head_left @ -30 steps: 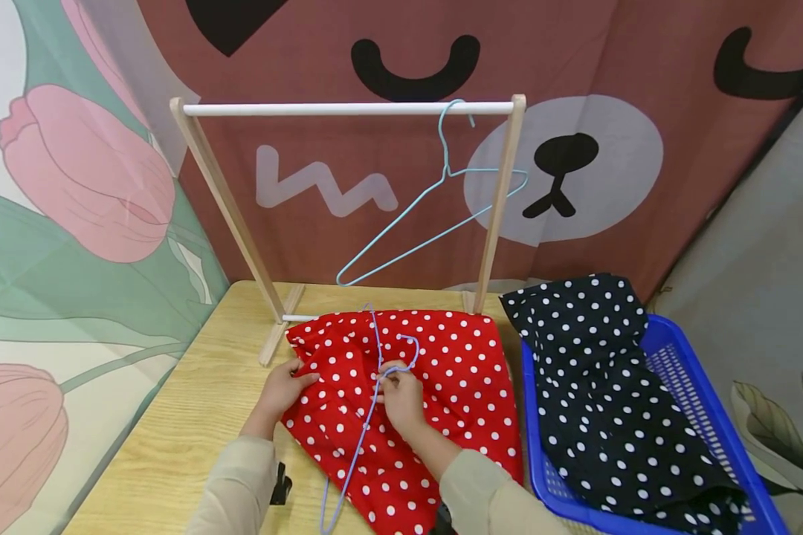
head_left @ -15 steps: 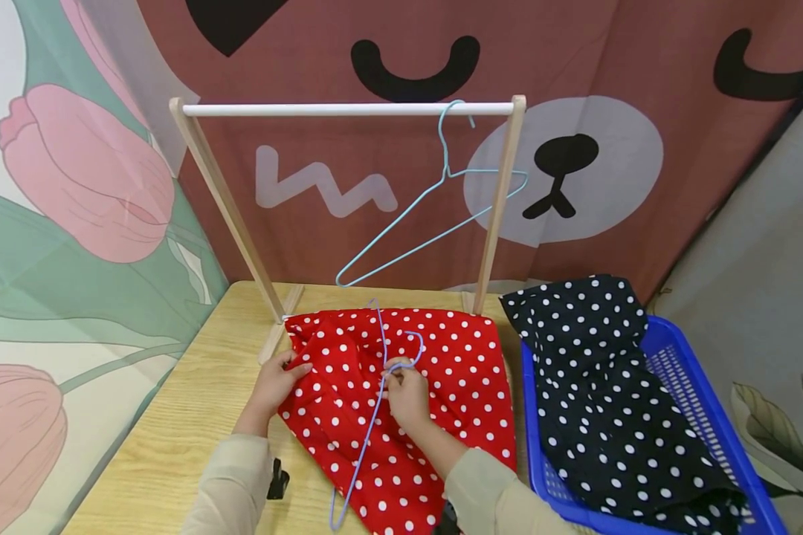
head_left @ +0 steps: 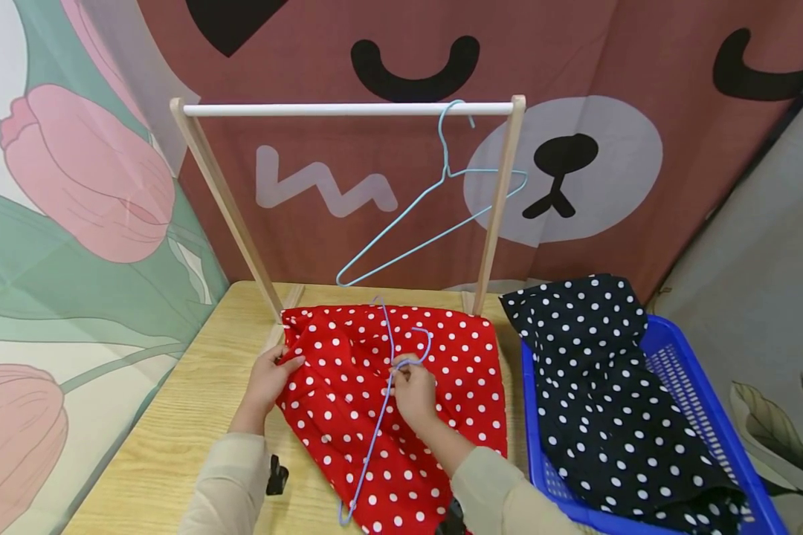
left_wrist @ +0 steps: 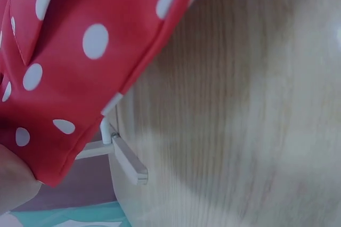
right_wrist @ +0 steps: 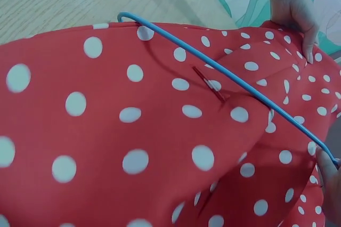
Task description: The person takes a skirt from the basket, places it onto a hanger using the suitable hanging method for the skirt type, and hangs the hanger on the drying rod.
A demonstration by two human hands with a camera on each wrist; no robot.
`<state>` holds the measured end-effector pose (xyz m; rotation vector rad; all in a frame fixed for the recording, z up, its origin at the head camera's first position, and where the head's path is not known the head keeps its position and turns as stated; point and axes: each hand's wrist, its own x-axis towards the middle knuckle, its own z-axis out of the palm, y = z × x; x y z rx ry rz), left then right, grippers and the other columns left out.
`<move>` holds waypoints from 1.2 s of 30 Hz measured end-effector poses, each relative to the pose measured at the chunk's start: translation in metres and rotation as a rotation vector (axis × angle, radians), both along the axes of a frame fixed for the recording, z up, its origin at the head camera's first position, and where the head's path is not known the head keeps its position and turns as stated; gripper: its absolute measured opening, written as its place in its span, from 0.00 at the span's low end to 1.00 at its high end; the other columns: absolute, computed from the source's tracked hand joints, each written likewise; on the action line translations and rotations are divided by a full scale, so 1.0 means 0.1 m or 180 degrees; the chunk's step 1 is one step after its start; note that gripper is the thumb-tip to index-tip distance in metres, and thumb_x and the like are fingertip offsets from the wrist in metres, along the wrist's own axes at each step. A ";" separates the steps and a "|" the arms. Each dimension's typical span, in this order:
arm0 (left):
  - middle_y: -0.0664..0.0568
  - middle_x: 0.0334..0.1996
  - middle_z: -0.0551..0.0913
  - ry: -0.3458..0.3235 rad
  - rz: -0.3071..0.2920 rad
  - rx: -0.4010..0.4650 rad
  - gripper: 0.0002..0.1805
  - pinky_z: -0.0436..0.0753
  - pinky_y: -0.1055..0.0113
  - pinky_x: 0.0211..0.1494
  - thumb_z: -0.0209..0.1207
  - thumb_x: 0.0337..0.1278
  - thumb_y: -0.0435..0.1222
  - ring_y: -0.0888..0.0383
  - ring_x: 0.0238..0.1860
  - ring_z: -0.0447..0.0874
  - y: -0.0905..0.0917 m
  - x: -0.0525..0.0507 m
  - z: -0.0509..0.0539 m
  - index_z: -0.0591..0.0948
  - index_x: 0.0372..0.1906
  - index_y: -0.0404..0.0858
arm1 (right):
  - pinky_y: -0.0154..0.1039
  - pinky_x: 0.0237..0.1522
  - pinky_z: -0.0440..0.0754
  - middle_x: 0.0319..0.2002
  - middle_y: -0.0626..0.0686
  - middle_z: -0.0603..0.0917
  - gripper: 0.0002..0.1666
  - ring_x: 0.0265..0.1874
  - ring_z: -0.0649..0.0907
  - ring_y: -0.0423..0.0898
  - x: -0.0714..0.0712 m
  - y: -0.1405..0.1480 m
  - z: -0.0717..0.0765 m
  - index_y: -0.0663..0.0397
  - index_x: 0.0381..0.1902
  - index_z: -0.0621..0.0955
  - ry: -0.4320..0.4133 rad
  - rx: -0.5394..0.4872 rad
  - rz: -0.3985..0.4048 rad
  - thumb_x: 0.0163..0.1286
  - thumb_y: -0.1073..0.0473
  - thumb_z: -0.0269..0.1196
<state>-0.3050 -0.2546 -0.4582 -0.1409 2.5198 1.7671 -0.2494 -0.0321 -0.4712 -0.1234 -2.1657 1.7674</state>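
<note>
A red cloth garment with white dots (head_left: 455, 386) is spread over the table; its exact kind is unclear. On its left edge my left hand (head_left: 268, 379) pinches the fabric between thumb and fingers, the fingers partly hidden by the cloth. My right hand (head_left: 415, 386) pinches a purple clothes hanger (head_left: 377, 438) near the base of its hook, above the garment. One end of the hanger reaches the garment's lower left edge. In the right wrist view the hanger (right_wrist: 234, 78), looking blue there, lies across the dotted cloth, with the left hand (right_wrist: 293, 11) gripping the cloth's far edge.
Behind the garment stands a wooden rack with a white rod (head_left: 308, 110). A light blue hanger (head_left: 401, 215) hangs from the rod near its right post. At right, a blue plastic basket (head_left: 702, 394) holds a black dotted cloth (head_left: 602, 401). Wooden tabletop (head_left: 154, 446) shows at left.
The right hand and the purple hanger have shifted slightly right and up. The left hand has drawn the garment's edge a little to the left and up. Rack and basket are unchanged.
</note>
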 end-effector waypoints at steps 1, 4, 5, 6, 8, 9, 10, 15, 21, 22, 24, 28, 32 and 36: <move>0.41 0.33 0.72 0.0012 0.0038 0.0028 0.07 0.77 0.67 0.27 0.53 0.52 0.33 0.57 0.27 0.74 -0.01 0.00 0.01 0.70 0.27 0.32 | 0.30 0.18 0.76 0.23 0.62 0.79 0.04 0.20 0.79 0.49 0.00 0.01 0.01 0.69 0.31 0.75 0.0020 0.0033 -0.0029 0.56 0.75 0.54; 0.41 0.33 0.72 0.0047 0.0159 0.0043 0.07 0.76 0.68 0.27 0.53 0.52 0.32 0.58 0.27 0.73 -0.03 -0.01 0.02 0.68 0.26 0.33 | 0.31 0.13 0.75 0.22 0.61 0.79 0.05 0.18 0.80 0.48 0.01 0.02 0.03 0.68 0.32 0.75 -0.0028 0.0032 -0.0070 0.56 0.74 0.54; 0.41 0.33 0.71 0.0049 0.0198 0.0049 0.08 0.76 0.68 0.27 0.53 0.52 0.32 0.57 0.27 0.73 -0.04 -0.01 0.03 0.68 0.25 0.33 | 0.32 0.12 0.74 0.23 0.61 0.79 0.05 0.17 0.80 0.48 0.01 0.03 0.04 0.68 0.32 0.75 -0.0056 0.0010 -0.0070 0.56 0.74 0.54; 0.41 0.33 0.71 0.0048 0.0235 0.0054 0.08 0.76 0.68 0.27 0.53 0.52 0.32 0.57 0.27 0.72 -0.04 -0.01 0.03 0.67 0.24 0.34 | 0.33 0.10 0.73 0.23 0.61 0.79 0.05 0.16 0.80 0.49 0.01 0.03 0.05 0.68 0.33 0.75 -0.0080 -0.0006 -0.0072 0.57 0.74 0.54; 0.41 0.34 0.71 0.0037 0.0282 0.0052 0.09 0.75 0.68 0.27 0.53 0.53 0.32 0.56 0.29 0.72 -0.05 -0.01 0.03 0.66 0.24 0.34 | 0.35 0.07 0.72 0.23 0.61 0.78 0.06 0.15 0.79 0.49 0.01 0.04 0.06 0.67 0.33 0.75 -0.0134 -0.0023 -0.0082 0.57 0.74 0.53; 0.41 0.35 0.70 0.0030 0.0298 0.0057 0.09 0.75 0.68 0.28 0.53 0.53 0.32 0.56 0.30 0.71 -0.06 0.00 0.04 0.66 0.24 0.34 | 0.35 0.07 0.72 0.23 0.61 0.78 0.06 0.15 0.79 0.49 0.01 0.04 0.06 0.67 0.34 0.75 -0.0138 -0.0014 -0.0088 0.57 0.74 0.53; 0.41 0.36 0.70 0.0019 0.0315 0.0067 0.09 0.75 0.68 0.28 0.53 0.53 0.33 0.55 0.31 0.71 -0.06 0.00 0.04 0.66 0.24 0.34 | 0.35 0.09 0.73 0.23 0.61 0.78 0.06 0.15 0.79 0.49 0.01 0.04 0.06 0.67 0.33 0.75 -0.0123 0.0014 -0.0107 0.57 0.74 0.53; 0.40 0.38 0.70 -0.0006 0.0456 0.0114 0.09 0.75 0.68 0.29 0.52 0.54 0.34 0.55 0.32 0.70 -0.08 0.01 0.01 0.67 0.26 0.34 | 0.30 0.16 0.75 0.25 0.63 0.79 0.05 0.18 0.79 0.49 0.01 0.05 0.06 0.67 0.31 0.76 -0.0021 0.0135 -0.0187 0.57 0.75 0.54; 0.41 0.33 0.71 -0.0081 0.0416 -0.0024 0.09 0.75 0.68 0.26 0.52 0.53 0.33 0.57 0.27 0.71 -0.16 0.03 -0.09 0.67 0.26 0.32 | 0.30 0.18 0.76 0.24 0.60 0.79 0.05 0.16 0.77 0.46 0.02 0.06 0.02 0.65 0.31 0.76 -0.0124 0.0175 -0.0256 0.57 0.75 0.54; 0.41 0.32 0.72 -0.0111 0.0398 -0.0047 0.09 0.76 0.68 0.26 0.52 0.53 0.33 0.57 0.27 0.72 -0.17 0.04 -0.11 0.67 0.26 0.31 | 0.30 0.18 0.76 0.24 0.60 0.79 0.05 0.16 0.77 0.45 0.02 0.06 0.01 0.66 0.31 0.76 -0.0142 0.0162 -0.0266 0.57 0.74 0.54; 0.42 0.31 0.72 -0.0189 0.0372 -0.0100 0.09 0.76 0.68 0.26 0.52 0.54 0.33 0.58 0.26 0.72 -0.20 0.07 -0.15 0.67 0.27 0.31 | 0.31 0.18 0.76 0.22 0.59 0.78 0.05 0.16 0.77 0.44 0.02 0.07 -0.01 0.67 0.31 0.76 -0.0156 0.0093 -0.0272 0.57 0.74 0.54; 0.42 0.30 0.72 -0.0292 0.0389 -0.0229 0.08 0.75 0.70 0.24 0.51 0.54 0.33 0.57 0.25 0.72 -0.24 0.11 -0.24 0.67 0.28 0.31 | 0.31 0.17 0.76 0.21 0.62 0.78 0.04 0.14 0.76 0.45 0.01 0.08 -0.03 0.69 0.31 0.76 -0.0169 -0.0083 -0.0251 0.56 0.75 0.54; 0.40 0.32 0.71 -0.0334 0.0411 -0.0461 0.09 0.74 0.70 0.23 0.50 0.55 0.34 0.55 0.28 0.71 -0.27 0.15 -0.31 0.69 0.34 0.30 | 0.33 0.15 0.75 0.23 0.63 0.79 0.05 0.13 0.76 0.43 0.00 0.11 -0.03 0.67 0.32 0.76 -0.0319 -0.0115 -0.0181 0.56 0.73 0.54; 0.38 0.34 0.71 -0.0262 0.0398 -0.1039 0.12 0.74 0.67 0.25 0.50 0.55 0.34 0.51 0.30 0.71 -0.26 0.22 -0.35 0.68 0.40 0.29 | 0.36 0.17 0.77 0.23 0.60 0.79 0.05 0.14 0.77 0.43 -0.02 0.14 0.00 0.66 0.33 0.77 -0.0485 -0.0209 -0.0019 0.57 0.72 0.55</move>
